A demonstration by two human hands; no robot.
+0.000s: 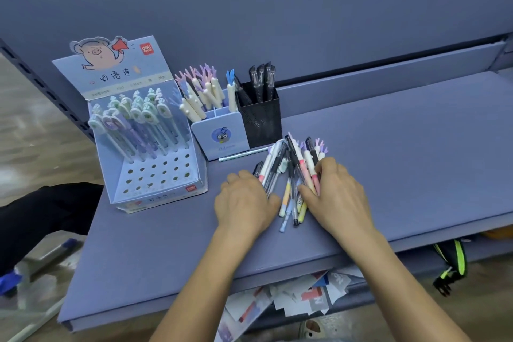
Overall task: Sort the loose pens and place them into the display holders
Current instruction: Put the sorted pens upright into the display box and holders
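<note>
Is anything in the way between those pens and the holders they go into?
Nothing visible blocks them. The left hand and right hand are on the loose pens; the pig display box, blue holder and black mesh cup stand open-topped beyond. A single pen lies flat before them.

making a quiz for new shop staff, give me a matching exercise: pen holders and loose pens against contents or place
1 blue cardboard display box with pig picture
2 pale blue square plastic cup
3 black mesh cup
4 loose pile of mixed pens

a black-capped clear pens
b flat between left hand and right hand
c pens upright, front holes empty
d cream antler-topped pens

Pairs: 1-c, 2-d, 3-a, 4-b
</note>
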